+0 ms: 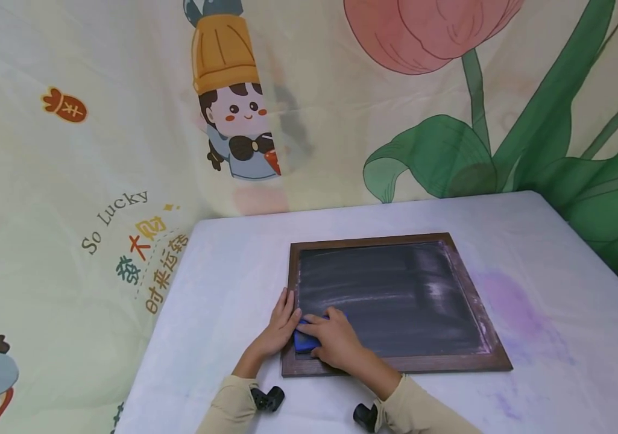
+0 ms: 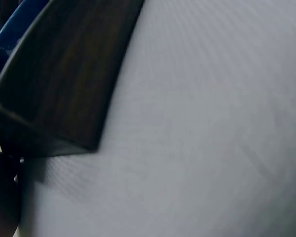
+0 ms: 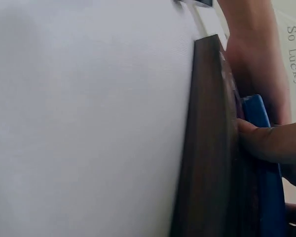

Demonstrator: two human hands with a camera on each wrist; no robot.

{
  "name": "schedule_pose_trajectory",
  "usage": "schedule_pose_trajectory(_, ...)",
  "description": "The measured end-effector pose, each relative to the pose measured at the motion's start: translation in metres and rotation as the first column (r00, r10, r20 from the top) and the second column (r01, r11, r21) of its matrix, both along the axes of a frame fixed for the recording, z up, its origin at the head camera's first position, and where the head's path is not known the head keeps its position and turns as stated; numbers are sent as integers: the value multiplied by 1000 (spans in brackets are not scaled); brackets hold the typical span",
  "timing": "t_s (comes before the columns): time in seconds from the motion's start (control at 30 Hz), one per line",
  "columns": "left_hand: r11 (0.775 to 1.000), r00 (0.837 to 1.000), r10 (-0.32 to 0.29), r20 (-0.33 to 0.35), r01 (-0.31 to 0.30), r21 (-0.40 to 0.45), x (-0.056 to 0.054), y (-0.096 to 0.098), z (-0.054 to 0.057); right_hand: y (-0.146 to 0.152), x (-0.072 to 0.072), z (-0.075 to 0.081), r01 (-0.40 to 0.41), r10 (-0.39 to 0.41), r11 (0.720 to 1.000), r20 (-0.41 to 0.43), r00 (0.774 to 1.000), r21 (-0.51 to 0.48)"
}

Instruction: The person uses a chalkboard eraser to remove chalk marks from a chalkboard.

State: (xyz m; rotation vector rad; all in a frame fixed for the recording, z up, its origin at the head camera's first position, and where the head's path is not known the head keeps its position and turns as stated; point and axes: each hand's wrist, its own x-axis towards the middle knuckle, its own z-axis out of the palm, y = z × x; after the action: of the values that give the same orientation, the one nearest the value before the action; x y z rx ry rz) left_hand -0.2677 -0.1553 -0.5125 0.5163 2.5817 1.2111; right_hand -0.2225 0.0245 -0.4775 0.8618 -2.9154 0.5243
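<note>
A small blackboard [image 1: 384, 295] in a brown wooden frame lies on the white table, with pale chalk smears on its surface. At its lower left corner my right hand [image 1: 336, 340] grips a blue eraser [image 1: 304, 343] against the board; the thumb lies along its near side in the right wrist view, where the eraser [image 3: 256, 111] stands beside the frame [image 3: 207, 123]. My left hand [image 1: 278, 325] rests on the frame's left edge, fingers extended and pointing away from me. In the left wrist view the frame's corner [image 2: 74, 98] shows, with the eraser's blue side behind it.
Purple chalk dust [image 1: 509, 301] stains the white tablecloth [image 1: 233, 259] right of the board. A printed cloth [image 1: 319, 120] hangs behind and left of the table. Each wrist carries a small black camera [image 1: 268, 399].
</note>
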Motion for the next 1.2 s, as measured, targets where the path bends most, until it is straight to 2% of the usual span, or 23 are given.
schedule_pose_trajectory(0.17,1000,1000,13,-6,-13,-3,0,2,-2,10,1,-6,8,-8,998,-6,1000,-56)
schedule_pose_trajectory(0.33,1000,1000,1,-6,-2,-4,0,3,-2,39,5,-8,38,-35,993,34,999,-114)
schedule_pose_trajectory(0.5,1000,1000,11,-1,-11,-16,0,1,-1,88,11,-9,135,-127,975,59,990,-177)
schedule_pose_trajectory(0.7,1000,1000,6,-4,-6,-21,-1,0,-1,156,22,-13,278,-272,944,57,961,-181)
schedule_pose_trajectory(0.87,999,1000,16,3,-16,-32,-2,0,-2,199,31,-11,350,-345,923,62,937,-159)
schedule_pose_trajectory(1.03,1000,1000,7,-14,-7,-28,-3,1,-3,218,35,-10,386,-378,908,78,922,-162)
schedule_pose_trajectory(1.2,999,1000,1,-4,-2,-32,-2,0,-3,220,36,-13,363,-362,918,38,932,-162)
